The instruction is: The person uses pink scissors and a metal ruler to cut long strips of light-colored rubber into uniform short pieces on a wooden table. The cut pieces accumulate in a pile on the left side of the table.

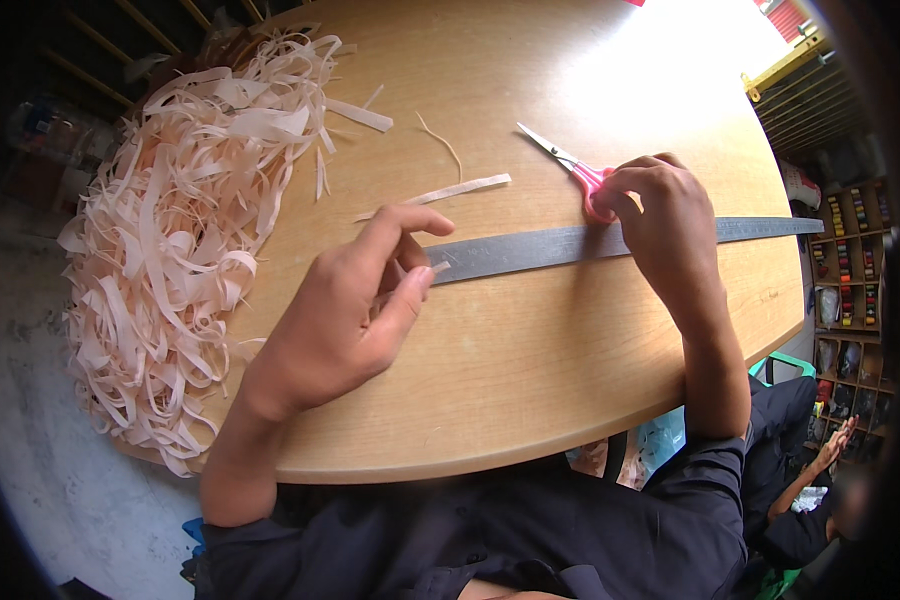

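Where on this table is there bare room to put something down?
The widest bare patch is the near table between the ruler and the front edge. Another lies at the far side, beyond the scissors, washed out by glare. The left side is crowded by the strip pile; a loose strip and both hands, left and right, take up the middle.

pink-handled scissors [570, 168] | flat on table | beside long grey ruler [530, 250]

Hidden: the right hand [660, 225] covers the pink handles of the scissors [570, 165] and part of the metal ruler [610, 242]. We cannot identify the small coloured items on the shelf [852, 260] at right (too small).
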### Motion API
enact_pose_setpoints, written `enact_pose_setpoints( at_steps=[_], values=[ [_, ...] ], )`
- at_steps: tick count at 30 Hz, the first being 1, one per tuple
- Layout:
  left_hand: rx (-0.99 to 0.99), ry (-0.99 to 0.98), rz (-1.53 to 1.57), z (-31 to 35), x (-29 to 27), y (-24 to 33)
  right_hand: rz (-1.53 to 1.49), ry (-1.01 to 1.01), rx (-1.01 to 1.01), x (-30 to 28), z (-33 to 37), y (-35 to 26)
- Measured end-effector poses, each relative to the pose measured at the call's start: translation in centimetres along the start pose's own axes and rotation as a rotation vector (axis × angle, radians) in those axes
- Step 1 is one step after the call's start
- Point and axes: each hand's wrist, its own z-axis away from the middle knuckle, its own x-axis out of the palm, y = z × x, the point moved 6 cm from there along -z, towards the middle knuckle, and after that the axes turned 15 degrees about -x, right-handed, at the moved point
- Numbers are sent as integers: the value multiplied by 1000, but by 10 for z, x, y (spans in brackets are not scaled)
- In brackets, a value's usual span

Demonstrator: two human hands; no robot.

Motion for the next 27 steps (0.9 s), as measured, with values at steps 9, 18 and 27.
enact_pose_setpoints(
  at_steps=[9, 18, 27],
  values=[
    [121, -13, -43, 3, 22, 4, -690, 39, -346, -3, 7, -71],
    [133, -92, -57, 6, 27, 10, -934, -127, -300, 15, 10, -82],
    [-65, 124, -107, 2, -33, 3, -883, -179, 117, 21, 0, -34]
  ],
)
